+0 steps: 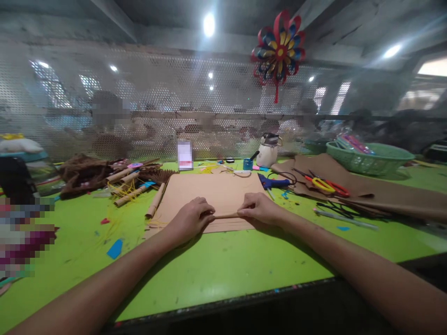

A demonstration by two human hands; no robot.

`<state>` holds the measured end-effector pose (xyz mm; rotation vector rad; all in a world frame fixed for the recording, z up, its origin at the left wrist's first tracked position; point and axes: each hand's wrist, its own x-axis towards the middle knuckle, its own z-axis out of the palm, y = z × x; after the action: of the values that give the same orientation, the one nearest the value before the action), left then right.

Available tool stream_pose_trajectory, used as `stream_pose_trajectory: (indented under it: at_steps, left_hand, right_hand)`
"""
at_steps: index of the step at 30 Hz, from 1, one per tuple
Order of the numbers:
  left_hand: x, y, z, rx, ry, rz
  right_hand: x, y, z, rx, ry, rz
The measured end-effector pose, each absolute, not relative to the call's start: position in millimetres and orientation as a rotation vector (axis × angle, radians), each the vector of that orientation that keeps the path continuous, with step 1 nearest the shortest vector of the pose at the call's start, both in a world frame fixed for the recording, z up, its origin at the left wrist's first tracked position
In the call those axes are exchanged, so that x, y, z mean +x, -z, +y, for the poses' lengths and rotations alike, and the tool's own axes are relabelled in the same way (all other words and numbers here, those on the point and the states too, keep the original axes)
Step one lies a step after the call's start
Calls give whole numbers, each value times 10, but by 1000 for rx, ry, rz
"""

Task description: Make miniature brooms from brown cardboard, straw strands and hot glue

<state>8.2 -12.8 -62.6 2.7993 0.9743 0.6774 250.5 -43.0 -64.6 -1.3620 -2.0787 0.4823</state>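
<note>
Sheets of brown kraft paper (209, 190) lie stacked on the green table (237, 260) in front of me. My left hand (193, 216) and my right hand (256, 208) pinch a narrow rolled strip of brown paper (226, 216) near the stack's front edge. The strip runs level between my fingertips, one end in each hand. Both hands are closed, and the fingers hide the strip's ends. A rolled paper tube (155, 201) lies along the stack's left side. Behind my right hand sits a blue glue gun (277, 182).
More paper tubes (131, 193) and yellow strands lie left. Red- and yellow-handled scissors (326, 185) rest on brown paper (352, 179) at right, before a green basket (370, 158). A phone (185, 155), blue jar (247, 164) and white jug (268, 153) stand behind. A paper flower (280, 51) hangs above.
</note>
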Motion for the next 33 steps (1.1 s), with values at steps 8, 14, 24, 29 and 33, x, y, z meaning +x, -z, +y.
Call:
stream_pose_trajectory:
  at_steps: [8, 14, 24, 29, 33]
  left_hand:
    - [75, 597, -107, 2804, -611, 1026]
    - [69, 615, -115, 2844, -596, 1036]
    - [71, 627, -110, 2819, -634, 956]
    - [73, 647, -37, 2809, -633, 928]
    - [81, 635, -4, 2809, -590, 965]
  right_hand:
    - [2552, 655, -405, -1239, -367, -2235]
    - [2553, 770, -519, -1292, -300, -2101]
    - [2498, 819, -602, -1305, 378, -2387]
    - [2475, 777, -651, -1324, 559, -2507]
    - [2509, 766, -639, -1343, 515, -2507]
